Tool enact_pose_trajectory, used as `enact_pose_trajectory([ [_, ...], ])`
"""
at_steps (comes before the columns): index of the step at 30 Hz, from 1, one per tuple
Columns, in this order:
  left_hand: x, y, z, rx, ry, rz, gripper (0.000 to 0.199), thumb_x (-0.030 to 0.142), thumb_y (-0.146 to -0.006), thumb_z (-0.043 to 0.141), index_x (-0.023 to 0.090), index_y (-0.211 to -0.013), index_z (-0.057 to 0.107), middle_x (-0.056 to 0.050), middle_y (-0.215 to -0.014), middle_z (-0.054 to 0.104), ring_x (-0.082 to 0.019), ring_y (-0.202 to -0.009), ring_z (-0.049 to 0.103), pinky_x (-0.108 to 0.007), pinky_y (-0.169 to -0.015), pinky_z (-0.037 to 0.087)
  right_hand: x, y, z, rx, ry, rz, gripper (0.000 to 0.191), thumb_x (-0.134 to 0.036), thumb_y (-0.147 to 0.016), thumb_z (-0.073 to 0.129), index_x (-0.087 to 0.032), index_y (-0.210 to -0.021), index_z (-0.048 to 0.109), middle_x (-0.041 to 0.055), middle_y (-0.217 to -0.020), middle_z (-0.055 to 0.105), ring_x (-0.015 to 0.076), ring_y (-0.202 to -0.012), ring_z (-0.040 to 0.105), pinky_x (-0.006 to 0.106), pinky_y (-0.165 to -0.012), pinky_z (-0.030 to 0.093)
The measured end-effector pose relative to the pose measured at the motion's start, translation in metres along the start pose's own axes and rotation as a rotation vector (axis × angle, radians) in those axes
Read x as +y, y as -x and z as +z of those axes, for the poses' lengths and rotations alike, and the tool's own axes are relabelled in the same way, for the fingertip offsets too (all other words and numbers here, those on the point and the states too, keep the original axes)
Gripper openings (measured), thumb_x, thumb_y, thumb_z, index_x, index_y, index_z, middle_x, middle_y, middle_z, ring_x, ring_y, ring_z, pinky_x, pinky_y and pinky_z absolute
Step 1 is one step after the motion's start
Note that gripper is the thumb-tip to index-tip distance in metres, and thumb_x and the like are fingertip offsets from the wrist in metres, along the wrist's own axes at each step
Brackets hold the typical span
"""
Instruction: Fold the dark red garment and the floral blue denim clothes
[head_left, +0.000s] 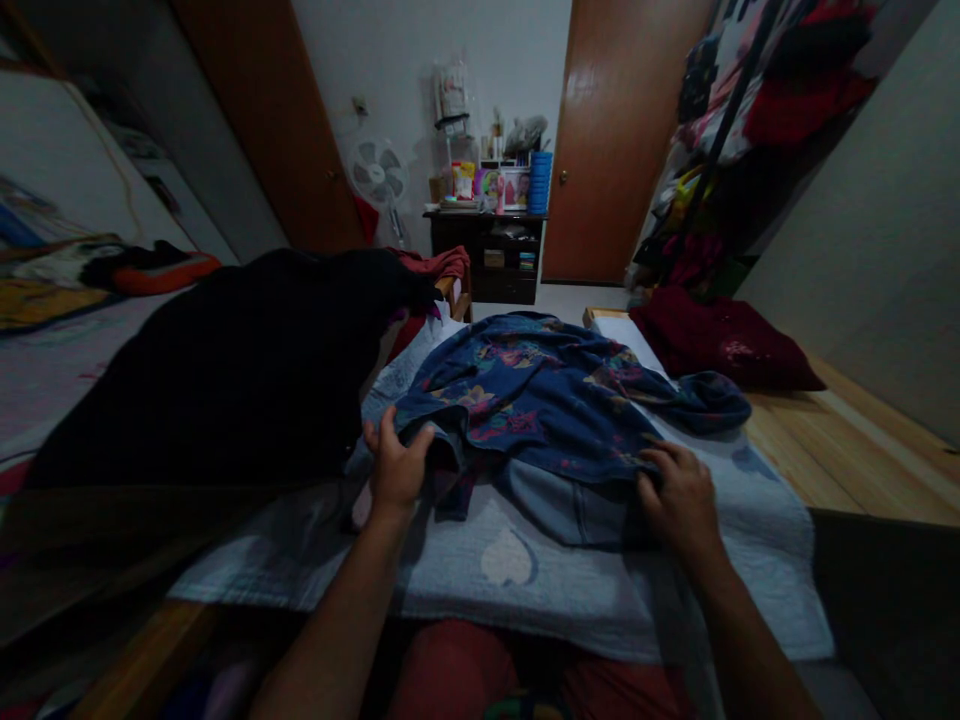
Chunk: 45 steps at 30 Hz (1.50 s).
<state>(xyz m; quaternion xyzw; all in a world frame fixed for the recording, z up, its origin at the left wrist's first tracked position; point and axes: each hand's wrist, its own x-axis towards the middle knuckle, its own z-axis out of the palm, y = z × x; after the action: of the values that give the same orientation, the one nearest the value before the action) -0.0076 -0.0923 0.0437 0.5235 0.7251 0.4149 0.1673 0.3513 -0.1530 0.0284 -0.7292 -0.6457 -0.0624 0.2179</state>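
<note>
A dark blue shirt with a floral print lies spread out, its hem towards me and one sleeve stretched to the right. Part of the hem is lifted or folded, showing the paler inside. My left hand is at the shirt's near left corner, thumb and fingers apart, touching the edge. At the near right corner, my right hand has its fingers and thumb closed on the hem. Beneath the shirt is a light blue cloth with a white heart.
A large black cloth heap rises on the left. To the right, a maroon cushion rests on a wooden surface. Farther back are a white fan, a dark cabinet and hanging clothes.
</note>
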Motion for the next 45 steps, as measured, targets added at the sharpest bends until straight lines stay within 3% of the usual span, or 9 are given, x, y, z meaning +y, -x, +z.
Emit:
enact_pose_trajectory([
  [4, 0.016, 0.034, 0.005, 0.046, -0.384, 0.258, 0.06, 0.027, -0.086, 0.055, 0.025, -0.143, 0.039, -0.012, -0.158, 0.019, -0.038, -0.147, 0.006, -0.059, -0.117, 0.013, -0.045, 0.002, 0.021, -0.246, -0.137, -0.28, 0.032, -0.025, -0.085, 0.052, -0.022, -0.114, 0.065, 0.0108, -0.127, 0.058, 0.0283, -0.119, 0.049, 0.041, -0.103, 0.038],
  [9, 0.014, 0.06, 0.011, -0.603, -0.559, 0.699, 0.032, 0.017, -0.093, 0.039, 0.027, -0.115, 0.06, -0.009, -0.119, 0.06, -0.024, -0.113, 0.055, -0.039, -0.098, 0.043, -0.066, -0.01, 0.033, -0.381, -0.025, -0.328, 0.038, -0.012, -0.089, 0.043, -0.022, -0.119, 0.065, 0.0108, -0.127, 0.061, 0.0269, -0.119, 0.051, 0.038, -0.1, 0.035],
  [12, 0.002, 0.063, 0.015, -0.77, -0.617, 0.752, 0.026, 0.014, -0.09, 0.041, 0.024, -0.104, 0.06, -0.007, -0.104, 0.061, -0.021, -0.097, 0.059, -0.033, -0.084, 0.049, -0.06, -0.031, 0.028, -0.505, -0.091, -0.292, 0.027, -0.015, -0.09, 0.044, -0.019, -0.097, 0.07, 0.0083, -0.102, 0.07, 0.0201, -0.095, 0.061, 0.028, -0.085, 0.04],
  [20, -0.022, 0.051, 0.017, -0.772, -0.744, 0.709, 0.034, 0.006, -0.085, 0.041, 0.021, -0.112, 0.056, -0.008, -0.116, 0.057, -0.022, -0.108, 0.055, -0.034, -0.089, 0.049, -0.063, -0.047, 0.016, -0.641, -0.053, -0.395, 0.042, -0.028, -0.079, 0.065, -0.018, -0.12, 0.061, 0.0122, -0.121, 0.063, 0.0273, -0.11, 0.056, 0.033, -0.089, 0.038],
  [30, -0.011, 0.052, 0.019, -0.653, -0.895, 0.572, 0.032, 0.004, -0.089, 0.036, 0.014, -0.107, 0.061, -0.014, -0.108, 0.063, -0.025, -0.099, 0.062, -0.035, -0.079, 0.052, -0.059, -0.067, 0.021, -0.59, -0.203, -0.249, 0.025, -0.013, -0.081, 0.046, -0.015, -0.088, 0.07, 0.0083, -0.088, 0.071, 0.0192, -0.081, 0.062, 0.026, -0.072, 0.04],
  [35, -0.008, 0.043, 0.019, -0.652, -0.823, 0.486, 0.036, 0.006, -0.089, 0.039, 0.02, -0.114, 0.061, -0.013, -0.106, 0.066, -0.026, -0.093, 0.065, -0.037, -0.075, 0.052, -0.041, -0.079, 0.017, 0.056, -0.166, 0.099, 0.03, -0.019, -0.084, 0.045, -0.015, -0.104, 0.068, 0.0144, -0.115, 0.062, 0.0277, -0.105, 0.053, 0.039, -0.09, 0.04],
  [38, -0.011, 0.043, 0.017, -0.603, -0.735, 0.544, 0.028, 0.006, -0.084, 0.044, 0.018, -0.101, 0.063, -0.012, -0.103, 0.066, -0.026, -0.099, 0.062, -0.038, -0.081, 0.052, -0.052, -0.054, 0.016, 0.238, -0.057, 0.0, 0.035, -0.02, -0.082, 0.052, -0.015, -0.116, 0.063, 0.0188, -0.132, 0.048, 0.0354, -0.12, 0.04, 0.049, -0.097, 0.034],
  [42, -0.013, 0.046, 0.019, -0.503, -0.533, 0.689, 0.017, 0.011, -0.081, 0.054, 0.019, -0.095, 0.062, -0.012, -0.126, 0.06, -0.029, -0.117, 0.053, -0.045, -0.097, 0.047, -0.081, -0.001, 0.019, -0.2, -0.203, -0.495, 0.02, -0.013, -0.085, 0.048, -0.018, -0.096, 0.065, 0.0096, -0.101, 0.06, 0.0224, -0.096, 0.051, 0.035, -0.089, 0.04],
  [45, -0.012, 0.045, 0.023, -0.465, -0.362, 0.735, 0.013, 0.015, -0.084, 0.055, 0.018, -0.094, 0.062, -0.013, -0.149, 0.041, -0.03, -0.135, 0.04, -0.048, -0.109, 0.037, -0.093, 0.027, 0.028, -0.455, -0.202, -0.64, 0.025, -0.017, -0.083, 0.054, -0.02, -0.106, 0.063, 0.0081, -0.104, 0.06, 0.0221, -0.097, 0.051, 0.033, -0.086, 0.041],
])
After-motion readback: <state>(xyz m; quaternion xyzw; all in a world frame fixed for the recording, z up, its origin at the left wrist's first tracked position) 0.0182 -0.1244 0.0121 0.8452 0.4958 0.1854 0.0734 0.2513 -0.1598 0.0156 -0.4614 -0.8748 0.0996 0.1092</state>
